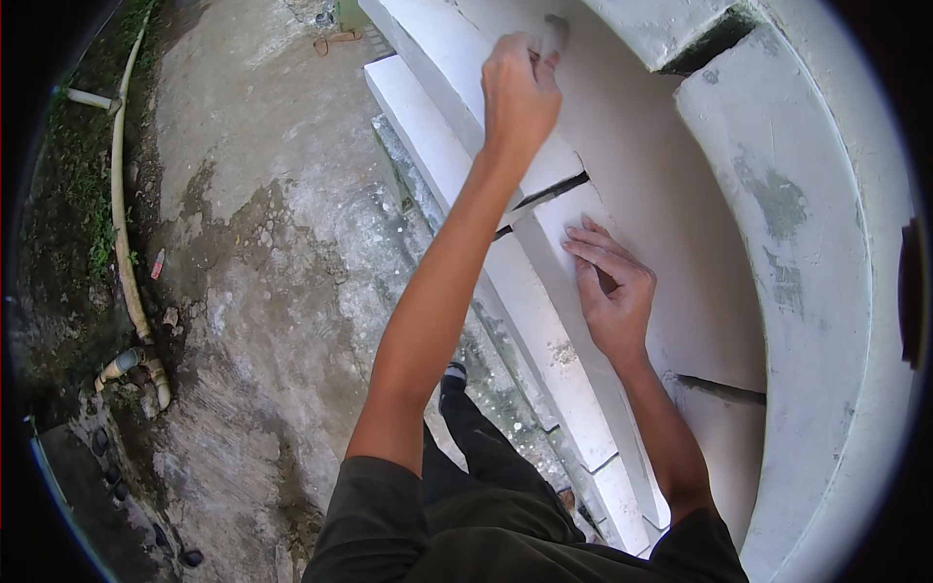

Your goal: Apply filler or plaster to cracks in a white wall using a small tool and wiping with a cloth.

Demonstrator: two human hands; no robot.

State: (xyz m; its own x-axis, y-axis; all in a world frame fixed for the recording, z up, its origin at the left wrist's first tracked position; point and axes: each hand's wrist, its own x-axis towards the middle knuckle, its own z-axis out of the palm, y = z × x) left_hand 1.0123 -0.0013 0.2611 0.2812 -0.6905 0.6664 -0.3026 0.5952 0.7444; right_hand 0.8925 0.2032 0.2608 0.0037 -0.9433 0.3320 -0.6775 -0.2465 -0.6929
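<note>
My left hand is raised along a pale, smooth recessed surface and is closed round a small flat greyish piece. That piece is blurred, and its exact kind does not show. Lower down, my right hand leans its stretched fingers on the edge of a white block. The thumb stands apart from the fingers, and nothing shows in that hand. Between the two hands a dark gap separates the white blocks.
White stepped ledges run down beside my legs. A thick grey-white block borders the recess on the right, with a dark slot above it. To the left lies stained concrete ground, with a pale pipe along its mossy edge.
</note>
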